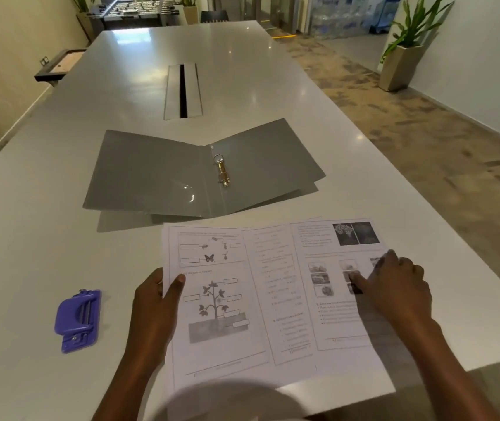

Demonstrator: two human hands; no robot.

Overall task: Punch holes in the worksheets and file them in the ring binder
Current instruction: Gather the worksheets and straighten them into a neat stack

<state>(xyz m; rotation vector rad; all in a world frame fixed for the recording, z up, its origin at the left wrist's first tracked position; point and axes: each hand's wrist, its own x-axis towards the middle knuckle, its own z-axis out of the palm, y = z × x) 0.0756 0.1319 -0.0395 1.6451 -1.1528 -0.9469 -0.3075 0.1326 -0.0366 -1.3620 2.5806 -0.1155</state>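
Note:
Three printed worksheets (273, 296) lie fanned and overlapping near the table's front edge. My left hand (154, 302) grips the left edge of the leftmost sheet, thumb on top beside the plant drawing. My right hand (394, 290) rests on the rightmost sheet, fingers spread and pressing the paper. Beyond the sheets a grey ring binder (157, 174) lies open and flat, its metal rings (222, 171) standing at the spine. A purple hole punch (78, 320) sits on the table to the left of my left hand, untouched.
The long white table (45, 238) runs away from me, with a cable slot (183, 91) in its middle. Its right edge drops to a carpeted floor. A potted plant (403, 53) stands by the right wall.

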